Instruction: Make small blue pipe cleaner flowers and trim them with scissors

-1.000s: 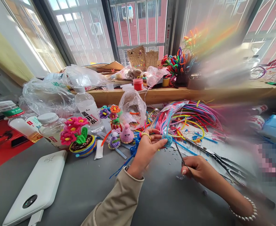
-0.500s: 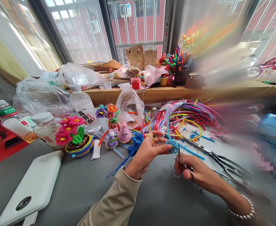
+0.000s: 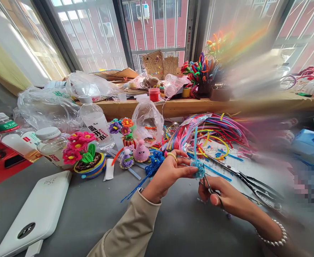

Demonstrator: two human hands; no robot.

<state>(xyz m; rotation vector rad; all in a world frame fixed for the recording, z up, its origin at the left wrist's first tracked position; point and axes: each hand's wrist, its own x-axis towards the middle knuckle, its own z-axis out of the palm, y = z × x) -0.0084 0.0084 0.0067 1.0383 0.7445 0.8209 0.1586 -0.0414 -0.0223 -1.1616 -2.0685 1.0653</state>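
Observation:
Between the fingertips of my left hand (image 3: 170, 173) is a light blue pipe-cleaner flower (image 3: 199, 169), its long stem pointing up. My right hand (image 3: 221, 192) grips small scissors (image 3: 209, 188) by the handles, and the blades reach up to the flower's lower edge. Whether the tips touch the fuzz I cannot tell. Left of my left wrist, dark blue pipe-cleaner flowers (image 3: 154, 162) lie on the grey table (image 3: 92, 214). Tiny blue trimmings (image 3: 201, 200) are scattered below my right fingers.
Large scissors (image 3: 249, 182) lie right of my hands on white paper, beside bundled pipe cleaners (image 3: 221, 125). To the left are a potted pink flower (image 3: 88, 160), a pink crocheted figure (image 3: 141, 151), a water bottle (image 3: 96, 123) and a white power bank (image 3: 37, 210). A wooden ledge (image 3: 114, 109) runs behind.
The light blue flower has shifted slightly right and turned in my left fingers, its stem swinging right. My right hand and the small scissors stay nearly in place.

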